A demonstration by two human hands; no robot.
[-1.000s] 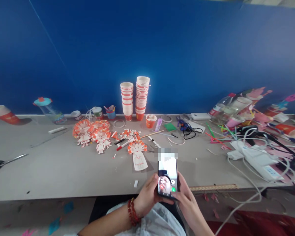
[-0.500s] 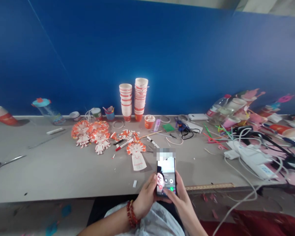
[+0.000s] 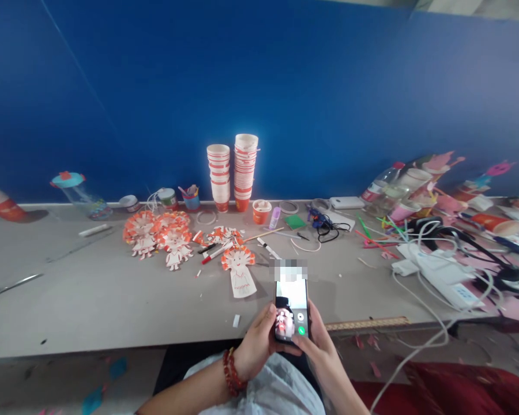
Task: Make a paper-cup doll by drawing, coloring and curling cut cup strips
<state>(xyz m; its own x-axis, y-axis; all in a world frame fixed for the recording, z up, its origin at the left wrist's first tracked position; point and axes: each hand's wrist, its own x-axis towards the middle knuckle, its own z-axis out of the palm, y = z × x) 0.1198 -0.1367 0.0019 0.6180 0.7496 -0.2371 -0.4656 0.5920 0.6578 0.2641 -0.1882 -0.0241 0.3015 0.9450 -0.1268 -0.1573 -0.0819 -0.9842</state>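
Observation:
A lit smartphone [image 3: 291, 300] is held upright near the table's front edge, a green call button showing on its screen. My left hand [image 3: 259, 337] wraps its left side, thumb along the edge. Around the right side and lower corner closes my right hand [image 3: 320, 337], its thumb by the bottom of the screen. Left of the phone lies a paper doll [image 3: 241, 271] with an orange-and-white fringed head and a drawn dress. A small white scrap [image 3: 236, 320] rests close to my left hand.
Two stacks of paper cups [image 3: 245, 173] stand against the blue wall. More paper dolls [image 3: 173, 236] lie at left, with scissors [image 3: 8, 288] beyond. At right are tangled white cables [image 3: 432, 328], a power strip [image 3: 454, 282] and headphones [image 3: 506, 274]. A ruler [image 3: 367, 323] lies along the front edge.
My right thumb has drawn back from the screen toward its bottom edge. The small picture on the screen looks larger. The view has shifted slightly.

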